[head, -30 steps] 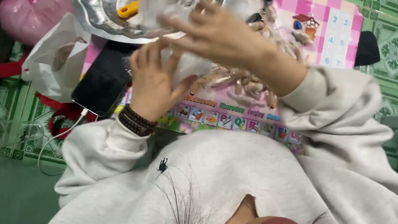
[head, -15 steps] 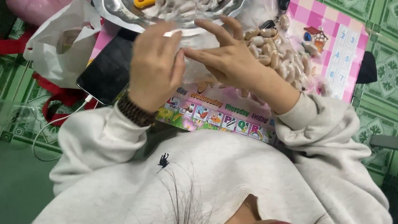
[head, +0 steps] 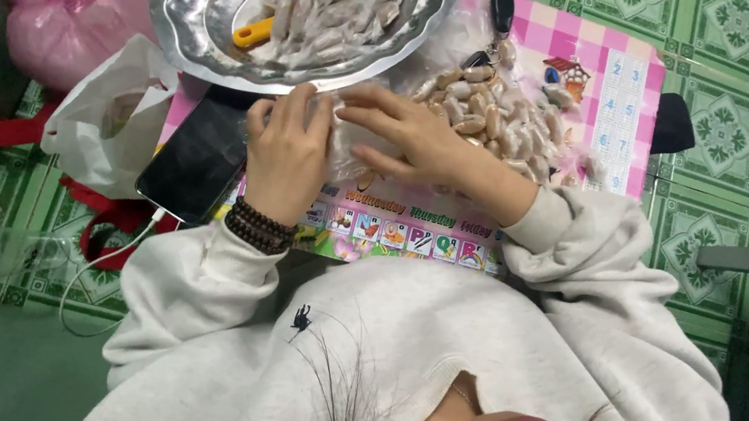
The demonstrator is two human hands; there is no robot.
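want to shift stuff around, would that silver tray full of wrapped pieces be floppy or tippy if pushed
The tray looks like thin pressed metal, so probably stiff and light for its size. Its wide shallow shape should resist tipping, though it may slide easily on the glossy mat. The piled wrapped pieces could shift or spill over the low rim.

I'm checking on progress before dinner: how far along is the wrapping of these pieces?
Done: a heap of pale pieces fills the metal tray. In hand: the left hand and right hand press a clear wrapper. Left: many brown pieces lie on the mat.

green tiled floor (head: 726, 129), pink mat (head: 611, 81)
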